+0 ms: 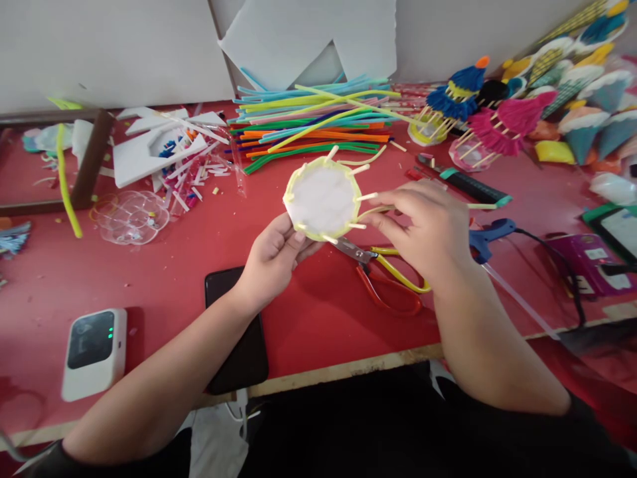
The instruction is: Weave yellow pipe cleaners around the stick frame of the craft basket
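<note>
My left hand (275,257) pinches the lower left edge of a round white foam disc (322,198) and holds it above the red table (199,279). The disc has a yellow-green rim and several short sticks poking out around it. My right hand (423,229) is closed on a yellow-green pipe cleaner (374,211) at the disc's right edge. Under my right hand lie scissors (383,275) with red and yellow handles.
A pile of coloured pipe cleaners (313,126) lies behind the disc. Finished fluffy cone figures (502,119) stand at the back right. A blue glue gun (490,236), a utility knife (468,186), a black phone (239,332), a white device (94,352) and foam scraps (159,149) surround my hands.
</note>
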